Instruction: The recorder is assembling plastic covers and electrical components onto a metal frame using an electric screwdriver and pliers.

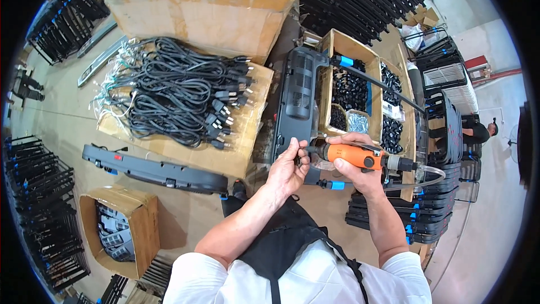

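Note:
My right hand [360, 164] is wrapped round an orange air screwdriver [353, 156], which lies level with its tip to the left and a clear hose [430, 173] at its back end. Right at the tool's tip, my left hand [289, 168] is closed in a pinch; whatever small thing its fingers hold is too dark to make out. Just beyond that hand is a long black plastic housing [299, 87]. From its far end a black tube [382, 83] with a blue sleeve [343, 61] reaches right, across the parts bins. Another blue sleeve [337, 185] shows below the screwdriver.
Wooden bins [325, 104] hold black parts [349, 93] and silver screws [358, 122]. Bundled black power cords [174, 90] lie on cardboard at left, near another black housing [157, 170]. Large cartons [191, 14] and stacked black frames [360, 0] stand around. A person [478, 131] is at far right.

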A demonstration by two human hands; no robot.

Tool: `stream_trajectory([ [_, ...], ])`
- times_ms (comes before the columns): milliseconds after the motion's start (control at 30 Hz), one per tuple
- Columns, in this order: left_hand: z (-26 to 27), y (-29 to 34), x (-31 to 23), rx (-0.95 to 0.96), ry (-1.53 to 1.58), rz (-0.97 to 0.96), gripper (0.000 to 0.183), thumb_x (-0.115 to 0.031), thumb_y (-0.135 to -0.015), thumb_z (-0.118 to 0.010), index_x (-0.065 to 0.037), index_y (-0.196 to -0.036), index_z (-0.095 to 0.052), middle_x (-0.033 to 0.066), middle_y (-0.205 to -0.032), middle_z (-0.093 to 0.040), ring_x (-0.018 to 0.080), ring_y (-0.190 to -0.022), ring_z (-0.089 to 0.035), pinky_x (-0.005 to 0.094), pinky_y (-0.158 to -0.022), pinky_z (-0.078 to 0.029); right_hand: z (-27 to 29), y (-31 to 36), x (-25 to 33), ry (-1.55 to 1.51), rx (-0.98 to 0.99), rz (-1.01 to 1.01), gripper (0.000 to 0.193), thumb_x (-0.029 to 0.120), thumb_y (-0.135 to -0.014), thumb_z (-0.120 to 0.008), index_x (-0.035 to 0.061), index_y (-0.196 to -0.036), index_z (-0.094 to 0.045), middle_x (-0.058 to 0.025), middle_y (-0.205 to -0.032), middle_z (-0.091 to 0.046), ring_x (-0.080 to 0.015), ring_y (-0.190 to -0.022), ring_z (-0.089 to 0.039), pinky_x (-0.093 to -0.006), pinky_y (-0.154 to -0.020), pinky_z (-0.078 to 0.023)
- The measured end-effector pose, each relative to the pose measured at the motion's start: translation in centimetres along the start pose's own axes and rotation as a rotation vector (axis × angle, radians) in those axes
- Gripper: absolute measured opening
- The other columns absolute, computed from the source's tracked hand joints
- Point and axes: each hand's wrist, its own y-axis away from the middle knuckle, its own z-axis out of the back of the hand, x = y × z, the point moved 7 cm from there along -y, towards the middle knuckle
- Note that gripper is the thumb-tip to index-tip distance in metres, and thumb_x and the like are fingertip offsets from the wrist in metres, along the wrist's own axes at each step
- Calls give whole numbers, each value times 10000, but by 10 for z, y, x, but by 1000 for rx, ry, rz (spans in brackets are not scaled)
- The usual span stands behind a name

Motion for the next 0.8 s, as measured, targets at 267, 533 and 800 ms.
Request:
stream_trajectory([
  [267, -78, -83, 21, 58, 51, 27, 283, -375, -1074, -596, -110, -1158, -650, -38, -819, -589, 113, -734, -568, 238, -641, -483, 86, -64, 7, 105, 34, 59, 452, 90, -875, -797, 52, -1269, -579, -128, -1245, -678, -226, -1182, -647, -401, -1049, -510],
  [533, -150, -182, 17, 36, -94, -116, 341, -341, -1127, -480, -43, -1240, -602, 14, -918, -607, 137, -800, -573, 283, -703, -488, 165, -171, -26, 65, -45, 35, 509, 99, -870, -799, 39, -1317, -563, -128, -1246, -712, -209, -1177, -661, -397, -1060, -518],
  [800, -137, -208, 20, -31, -366, -80, 279, -257, -1130, -488, -26, -1245, -596, 64, -1006, -689, 159, -832, -669, 278, -695, -572, 192, -282, -46, 164, -39, 88, 483, 87, -863, -807, 17, -1286, -584, -122, -1191, -725, -176, -1136, -670, -357, -1029, -538],
])
